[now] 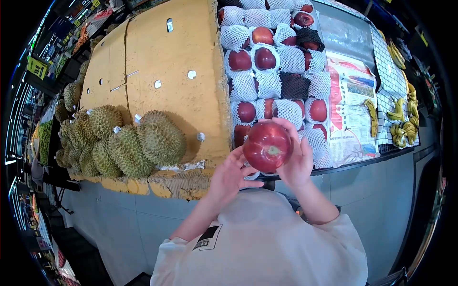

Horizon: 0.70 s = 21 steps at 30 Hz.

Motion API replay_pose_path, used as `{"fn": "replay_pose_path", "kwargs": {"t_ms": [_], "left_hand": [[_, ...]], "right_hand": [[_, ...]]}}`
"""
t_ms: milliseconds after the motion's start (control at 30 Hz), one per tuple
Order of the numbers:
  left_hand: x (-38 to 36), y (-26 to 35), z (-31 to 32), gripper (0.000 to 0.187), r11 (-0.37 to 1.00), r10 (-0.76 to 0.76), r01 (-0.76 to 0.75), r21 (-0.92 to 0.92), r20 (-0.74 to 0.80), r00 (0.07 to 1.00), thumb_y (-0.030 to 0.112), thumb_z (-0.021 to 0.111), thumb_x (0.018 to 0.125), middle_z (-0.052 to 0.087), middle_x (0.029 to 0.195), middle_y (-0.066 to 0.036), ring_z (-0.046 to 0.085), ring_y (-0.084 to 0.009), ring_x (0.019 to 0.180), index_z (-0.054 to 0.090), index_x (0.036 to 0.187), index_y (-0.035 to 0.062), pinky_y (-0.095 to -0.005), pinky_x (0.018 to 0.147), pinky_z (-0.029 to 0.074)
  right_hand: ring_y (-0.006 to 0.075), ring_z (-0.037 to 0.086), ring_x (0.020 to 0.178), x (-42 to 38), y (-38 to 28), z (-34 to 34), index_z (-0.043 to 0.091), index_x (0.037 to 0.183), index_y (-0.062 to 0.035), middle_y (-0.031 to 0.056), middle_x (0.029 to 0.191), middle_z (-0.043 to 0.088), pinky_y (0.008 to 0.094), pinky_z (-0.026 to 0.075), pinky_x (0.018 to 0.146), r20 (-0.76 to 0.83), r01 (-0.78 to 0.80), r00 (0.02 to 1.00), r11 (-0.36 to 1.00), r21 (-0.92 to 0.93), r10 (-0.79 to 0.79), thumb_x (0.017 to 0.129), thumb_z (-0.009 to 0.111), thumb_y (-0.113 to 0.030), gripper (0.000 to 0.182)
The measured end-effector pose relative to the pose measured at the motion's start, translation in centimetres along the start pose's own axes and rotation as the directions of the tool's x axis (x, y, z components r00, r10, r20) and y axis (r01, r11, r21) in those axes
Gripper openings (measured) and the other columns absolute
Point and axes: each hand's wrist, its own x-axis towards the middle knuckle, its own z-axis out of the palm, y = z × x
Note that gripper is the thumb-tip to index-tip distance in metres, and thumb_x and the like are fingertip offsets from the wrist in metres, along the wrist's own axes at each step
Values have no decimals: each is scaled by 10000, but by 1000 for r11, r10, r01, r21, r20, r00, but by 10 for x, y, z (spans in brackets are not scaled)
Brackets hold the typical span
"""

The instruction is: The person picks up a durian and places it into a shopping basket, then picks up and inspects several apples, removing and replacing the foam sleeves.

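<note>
Cradling a red apple (pixel 267 146), both hands (pixel 265 169) grip it from either side.

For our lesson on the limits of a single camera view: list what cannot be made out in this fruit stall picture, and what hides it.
- Far side of the red apple: head view, hidden by the apple itself and by the left hand and right hand around it.
- Netted apples: skins mostly covered by foam sleeves.
- Print on the poster: too small to read.
- Bananas: small and distorted at the lens edge.
- Durians: rear ones hidden by front ones.
</note>
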Motion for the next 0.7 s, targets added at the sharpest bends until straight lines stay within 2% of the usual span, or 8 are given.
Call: {"fn": "replay_pose_path", "kwargs": {"t_ms": [167, 233, 300, 367, 467, 500, 600, 700], "left_hand": [[-4, 3, -2, 925, 958, -26, 50, -281, 90, 996, 720, 576, 834, 364, 1513, -159, 499, -398, 1292, 253, 1517, 186, -553, 839, 585], [1, -2, -13, 1008, 909, 33, 41, -415, 170, 985, 755, 642, 751, 367, 1492, -173, 526, -429, 1242, 263, 1506, 205, -528, 811, 601], [-2, 8, -4, 1011, 918, 45, 18, -396, 150, 988, 669, 746, 724, 388, 1463, -167, 550, -430, 1205, 274, 1496, 219, -489, 789, 613], [-7, 12, 0, 1028, 977, 152, -132, -167, 114, 982, 536, 859, 677, 408, 1441, -171, 552, -421, 1210, 296, 1473, 210, -498, 836, 597], [-9, 9, 1, 1069, 904, 406, -404, 140, 15, 914, 405, 941, 613, 417, 1423, -184, 529, -386, 1247, 314, 1447, 173, -503, 930, 550], [-9, 10, 1, 1069, 904, 408, -406, 134, 8, 913, 405, 941, 613, 417, 1423, -184, 529, -386, 1247, 314, 1447, 173, -503, 930, 550], [-8, 18, 6, 1076, 723, 572, -546, 423, 77, 817, 297, 969, 584, 440, 1420, -143, 456, -279, 1323, 328, 1429, 117, -453, 1059, 452], [-10, 17, 14, 1115, 642, 626, -569, 514, 76, 776, 286, 980, 559, 440, 1421, -140, 447, -272, 1327, 322, 1442, 112, -446, 1058, 450]], "right_hand": [[348, 309, 1432, 3, -2, 11, 288, 1449, -24, 242, 1495, 357, 500, 257, 1156, 302, 110, 953, 922, -370, 7, 894, 305, -786, 943], [377, 335, 1410, 5, -3, 5, 290, 1445, -17, 251, 1488, 362, 520, 248, 1151, 444, 398, 886, 710, -581, -133, 923, 343, -731, 885], [380, 376, 1380, 1, -4, -8, 302, 1434, -22, 249, 1481, 369, 514, 273, 1137, 453, 467, 871, 607, -643, -190, 943, 381, -675, 821], [382, 418, 1350, -4, 2, -9, 315, 1424, -26, 248, 1473, 377, 507, 299, 1122, 463, 522, 851, 490, -698, -247, 962, 418, -619, 758], [322, 539, 1220, -19, 15, -9, 334, 1395, -69, 215, 1430, 417, 444, 431, 1000, 113, 202, 979, 856, -476, -168, 981, 506, -449, 587], [322, 539, 1220, -23, 15, -8, 334, 1395, -69, 215, 1430, 417, 444, 431, 1000, 114, 195, 981, 856, -478, -159, 981, 506, -449, 587], [279, 530, 1223, -34, 20, -9, 330, 1417, -134, 171, 1438, 429, 393, 451, 984, -49, -221, 975, 964, -150, 216, 948, 525, -447, 596], [303, 545, 1193, -39, 25, -13, 292, 1430, -134, 169, 1446, 414, 440, 467, 962, -7, -272, 962, 962, -27, 272, 964, 532, -393, 584]]}}
